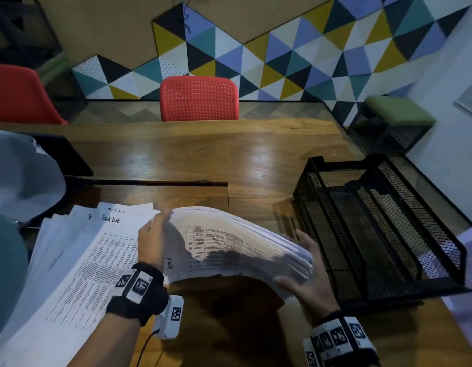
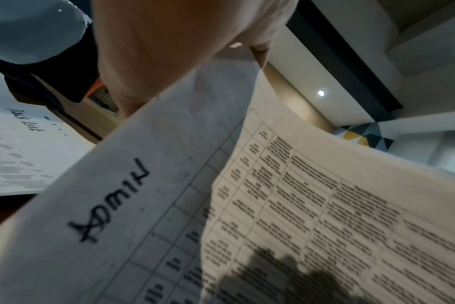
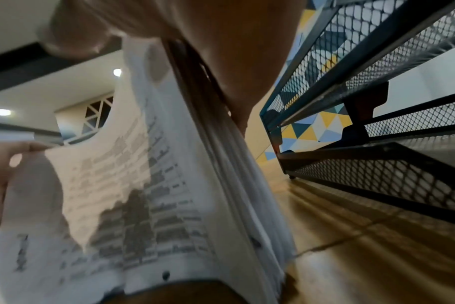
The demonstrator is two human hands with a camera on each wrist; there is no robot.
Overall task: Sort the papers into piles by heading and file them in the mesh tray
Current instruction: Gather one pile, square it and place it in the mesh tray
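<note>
Head view: You work at a wooden bench [image 1: 256, 160] before a triangle-patterned wall; the mesh tray [image 1: 383, 234] sits right of the lifted stack of papers [image 1: 243, 247].
Left wrist view: Your left hand [image 2: 156, 51] pinches the sheet headed "Admin" [image 2: 112, 201] at its far edge.
Right wrist view: Your right hand [image 3: 221, 61] clasps the stack's right edge from beneath.
Handling: The stack sags, floppy and slippery; keep both grips on opposite edges.

Both hands raised, left hand [image 1: 152, 242] pinching, right hand [image 1: 307, 279] cupped underneath, fingers curled.
</note>
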